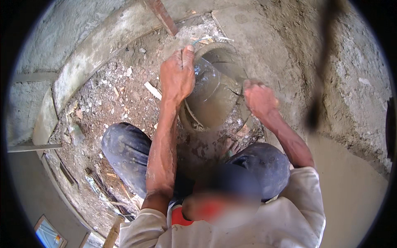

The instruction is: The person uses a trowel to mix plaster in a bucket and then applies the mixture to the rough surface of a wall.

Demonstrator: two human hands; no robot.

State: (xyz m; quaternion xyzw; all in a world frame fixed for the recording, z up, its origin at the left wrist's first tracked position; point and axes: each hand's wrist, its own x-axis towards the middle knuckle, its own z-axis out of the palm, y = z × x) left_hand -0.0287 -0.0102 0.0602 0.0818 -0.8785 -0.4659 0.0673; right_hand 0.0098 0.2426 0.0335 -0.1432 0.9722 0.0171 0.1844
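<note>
Mud dulls both hands. On the left side of the round basin (215, 45), the left hand (178, 77) is clenched with its thumb up; a thin pale strip (215, 38) with a blue-green end lies by that thumb, and I cannot tell whether it is pinched. At the basin's right, the right hand (260, 98) seems to grasp a flat grey tool (228, 71) by a handle its curled, slightly blurred fingers hide, presumably so the blade can reach over the murky water (213, 107) inside.

Nearer the body than the basin are two bent, muddy knees (124, 140); squatting like this likely keeps the basin within reach of both arms (a bare foot (233, 145) shows just below its rim). Rubble (97, 109) spreads left of the basin, and beyond it a wooden post (163, 18) leans, perhaps as a prop. No brand, label or writing can be read on anything around the basin.
</note>
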